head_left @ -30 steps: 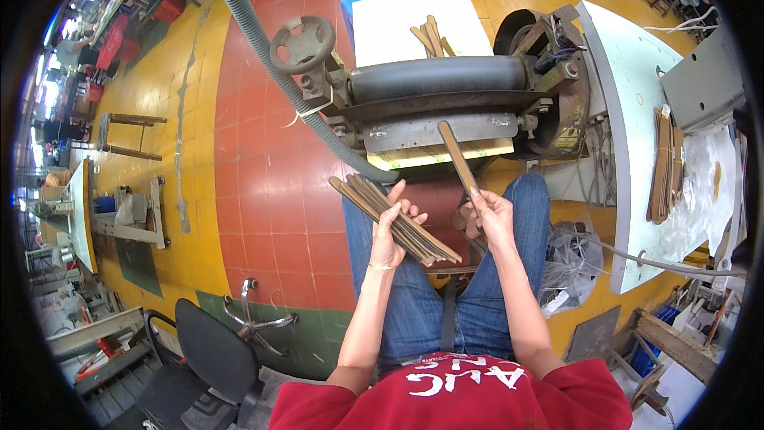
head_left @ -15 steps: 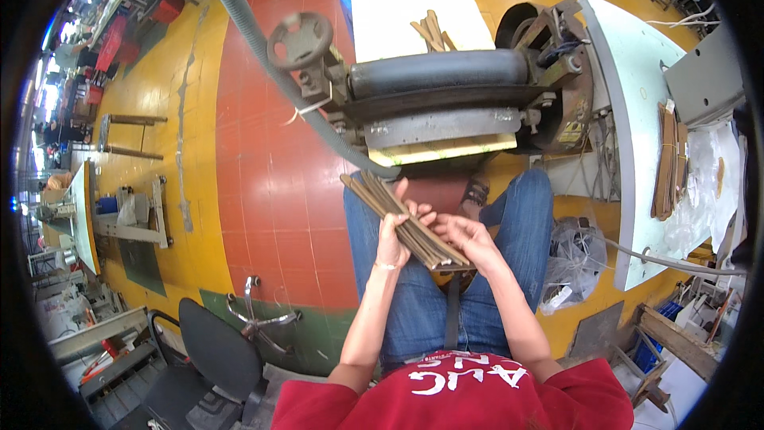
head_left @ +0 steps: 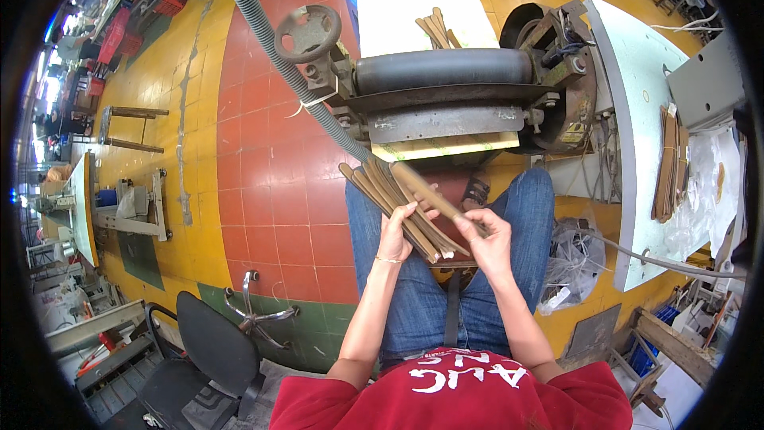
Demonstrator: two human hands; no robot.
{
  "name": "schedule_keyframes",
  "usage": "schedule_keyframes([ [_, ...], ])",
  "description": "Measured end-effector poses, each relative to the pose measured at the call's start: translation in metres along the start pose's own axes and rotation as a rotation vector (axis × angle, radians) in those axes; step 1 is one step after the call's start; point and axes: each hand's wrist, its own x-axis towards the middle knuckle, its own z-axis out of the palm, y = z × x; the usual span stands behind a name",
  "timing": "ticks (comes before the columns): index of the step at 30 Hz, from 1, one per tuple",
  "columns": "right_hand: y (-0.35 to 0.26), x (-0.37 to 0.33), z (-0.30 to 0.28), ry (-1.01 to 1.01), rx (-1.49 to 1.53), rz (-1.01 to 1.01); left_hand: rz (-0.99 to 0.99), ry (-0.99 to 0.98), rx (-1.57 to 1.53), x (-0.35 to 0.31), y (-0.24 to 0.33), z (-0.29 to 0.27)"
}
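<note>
My left hand (head_left: 395,232) grips a fanned bundle of long brown strips (head_left: 380,193) over my lap. One strip (head_left: 427,189) lies on top of that bundle, and my right hand (head_left: 487,239) pinches its near end. Both hands sit close together just in front of the roller machine (head_left: 442,89), whose black roller runs across above a pale feed plate (head_left: 443,145). Beyond the machine, a few more strips (head_left: 435,29) rest on a white board (head_left: 426,12).
A grey ribbed hose (head_left: 274,40) runs diagonally from the upper left to the machine. A white table (head_left: 637,103) on the right carries a stack of brown pieces (head_left: 668,161). A black chair (head_left: 208,344) stands at the lower left on the tiled floor.
My right hand held a single strip upright, apart from the bundle. It has lowered that strip onto the bundle held by my left hand, and both hands have come together.
</note>
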Motion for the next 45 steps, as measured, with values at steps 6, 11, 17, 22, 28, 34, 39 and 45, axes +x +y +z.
schedule_keyframes([
  [6,0.027,0.049,-0.007,0.131,0.445,0.385,0.006,-0.114,-0.181,0.005,-0.003,-0.02],
  [11,0.036,0.102,0.014,0.188,0.526,0.393,-0.03,-0.076,-0.127,0.002,-0.005,-0.011],
  [17,0.031,0.085,0.021,0.146,0.559,0.593,-0.079,-0.088,-0.22,-0.001,-0.007,0.002],
  [22,0.028,-0.018,-0.003,-0.333,0.394,0.403,-0.02,-0.12,-0.144,0.005,-0.01,-0.003],
  [28,0.003,-0.032,0.002,-0.215,0.08,0.225,0.036,-0.036,-0.031,0.009,-0.007,0.012],
  [34,0.007,-0.016,-0.003,-0.117,-0.02,0.095,0.038,0.038,0.087,0.002,-0.002,0.014],
  [39,0.018,0.01,-0.006,-0.031,0.187,0.163,0.055,0.063,-0.029,0.001,-0.003,0.0],
  [45,0.035,0.053,-0.008,0.071,0.441,0.408,0.045,-0.088,-0.347,0.004,0.001,-0.016],
])
